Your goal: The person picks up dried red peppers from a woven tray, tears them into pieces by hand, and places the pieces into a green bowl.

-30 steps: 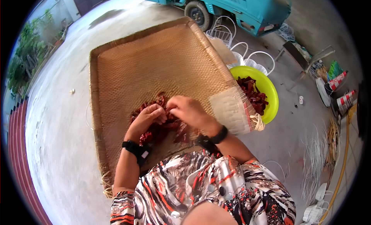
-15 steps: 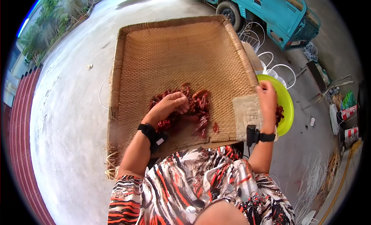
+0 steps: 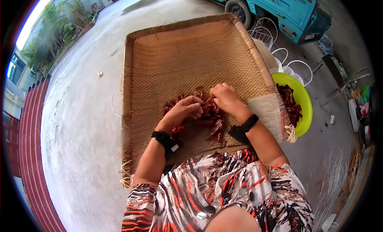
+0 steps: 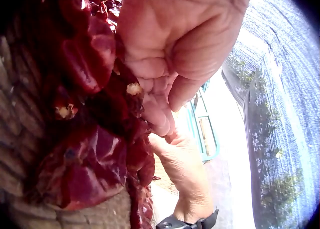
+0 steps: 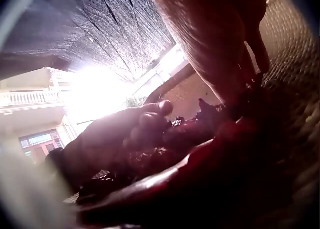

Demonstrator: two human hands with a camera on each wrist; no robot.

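A heap of dried red chili peppers [image 3: 216, 131], dark and wrinkled, lies on a woven tray [image 3: 191, 56]. My left hand [image 3: 184, 110] hovers at the heap's near left with fingers loosely curled; nothing shows between thumb and fingers in the left wrist view, where large peppers [image 4: 82, 164] lie beside it. Over the right side of the heap, my right hand [image 3: 228, 98] reaches down, close to the left fingertips. Its fingertips [image 5: 257, 81] sink toward the dark peppers in the right wrist view; I cannot tell whether they pinch one.
Right of the tray, a yellow-green bowl [image 3: 306, 116] contains more dried peppers [image 3: 290, 104]. White wire baskets [image 3: 293, 72] stand behind it. Farther back is a teal cargo vehicle [image 3: 291, 16]. A pale cloth patch [image 3: 265, 116] covers the tray's right edge.
My right hand has gone from the heap to the bowl's near edge and come back over the heap. The left hand has stayed by the peppers. The head view has shifted.
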